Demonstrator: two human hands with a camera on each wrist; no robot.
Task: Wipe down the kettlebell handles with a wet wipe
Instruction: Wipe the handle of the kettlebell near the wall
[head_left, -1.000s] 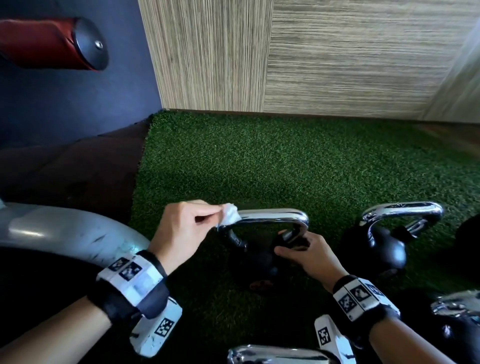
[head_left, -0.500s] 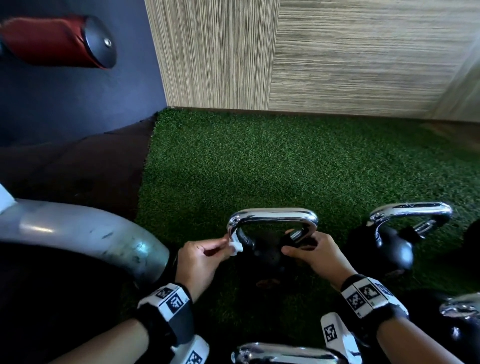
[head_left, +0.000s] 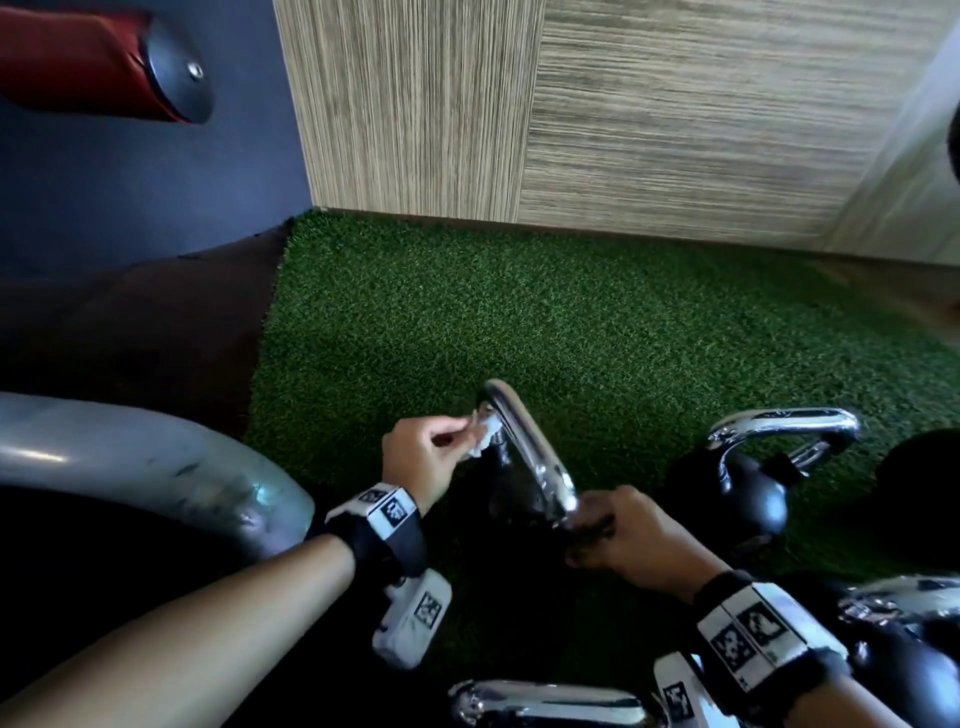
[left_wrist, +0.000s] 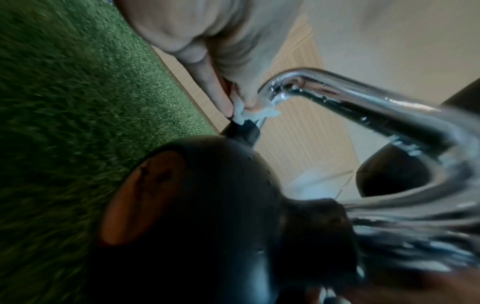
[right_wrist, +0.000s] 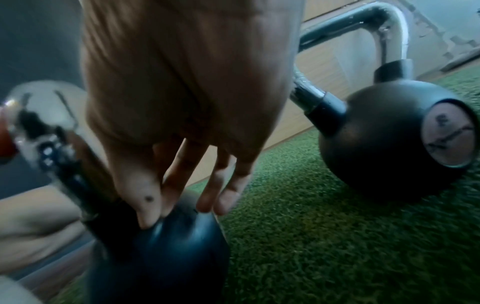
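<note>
A black kettlebell (left_wrist: 207, 205) with a chrome handle (head_left: 524, 452) stands on green turf (head_left: 519, 312), its handle running away from me. My left hand (head_left: 465, 436) pinches a small white wet wipe (head_left: 482, 439) against the handle's far leg, just above the black collar. The left wrist view shows the wipe (left_wrist: 249, 115) squeezed between thumb and fingertips below the handle's bend (left_wrist: 280, 86). My right hand (head_left: 623, 540) is at the near end. Its fairly straight fingertips (right_wrist: 207, 197) press on the black body (right_wrist: 161, 257) beside the near leg.
A second kettlebell (head_left: 748, 499) stands close on the right, also seen in the right wrist view (right_wrist: 384, 144). More chrome handles lie at the bottom (head_left: 545, 706) and bottom right (head_left: 904, 597). A grey curved metal tube (head_left: 130, 457) is at the left. A wood-panel wall (head_left: 623, 130) backs the turf.
The kettlebell has turned, so its handle now points away from me instead of lying across. My left hand took the wipe from the top corner down a leg.
</note>
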